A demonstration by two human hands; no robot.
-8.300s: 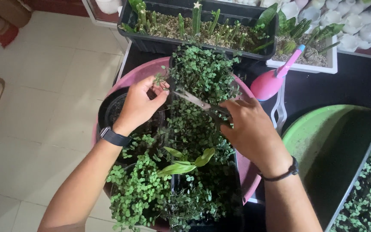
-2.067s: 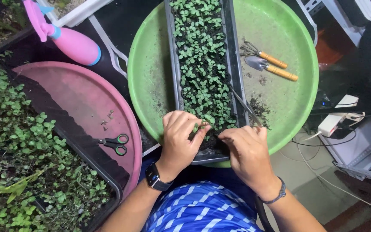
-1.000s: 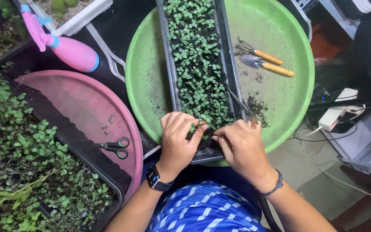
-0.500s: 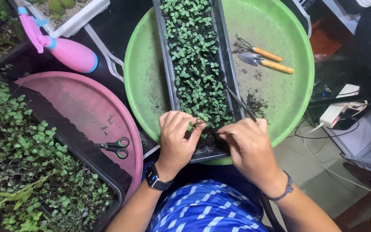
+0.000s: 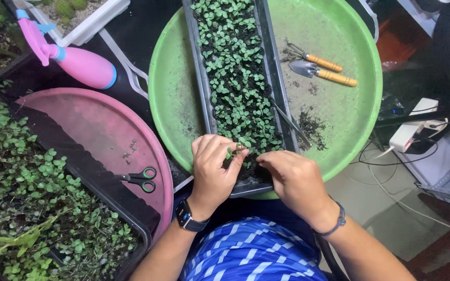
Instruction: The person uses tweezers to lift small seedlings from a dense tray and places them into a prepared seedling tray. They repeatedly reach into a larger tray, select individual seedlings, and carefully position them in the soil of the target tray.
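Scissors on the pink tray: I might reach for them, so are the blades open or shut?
Shut: the scissors lie flat on the pink tray, blades together.

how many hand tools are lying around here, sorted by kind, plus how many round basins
scissors: 1, green and black handles, on the pink basin
wooden-handled mini tools: 2, a rake and a trowel, in the green basin
tweezers: 1, long metal, by the right hand
spray bottle: 1, pink
round basins: 2, pink and green
total: 7
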